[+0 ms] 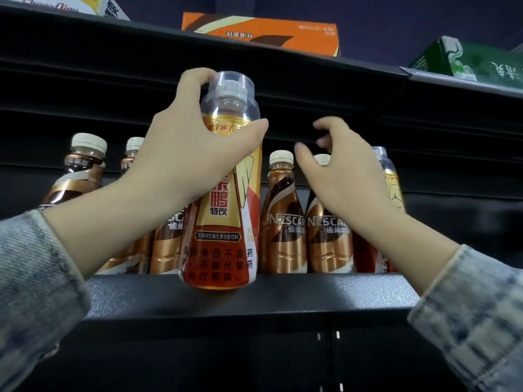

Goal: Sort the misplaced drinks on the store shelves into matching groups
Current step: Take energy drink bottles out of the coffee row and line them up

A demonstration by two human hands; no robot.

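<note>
Head view: the left hand (195, 154) is clamped on a gold-and-red plastic drink bottle (223, 250) with a clear overcap. Fingers wrap the shoulder just under the cap, thumb across the front. The bottle hangs in front of the black metal shelf (254, 295), its base overlapping the shelf's front lip, so it looks off the shelf rather than standing on it. Behind it is a row of copper-brown coffee bottles (283, 236) with cream caps.

The right hand (342, 176) holds nothing. Its fingers are loosely curled, and it hovers in front of the coffee row, apart from the left hand. Past it, at the right end of the row, is a second gold-and-red bottle (393, 182), the likely matching group.

Orientation: cap up, base down, long axis near vertical with a slight lean, label facing the camera.

Handling, as a judgement: the bottle looks full, so moderate weight. The plastic is stiff and the sleeve glossy, so it is probably slick. A shoulder grip works for lifting. Mid-body would be steadier for setting down, and the overcap is best avoided since it may pop off.

On the upper shelf sit an orange carton (260, 32) and a green carton (467, 60).
</note>
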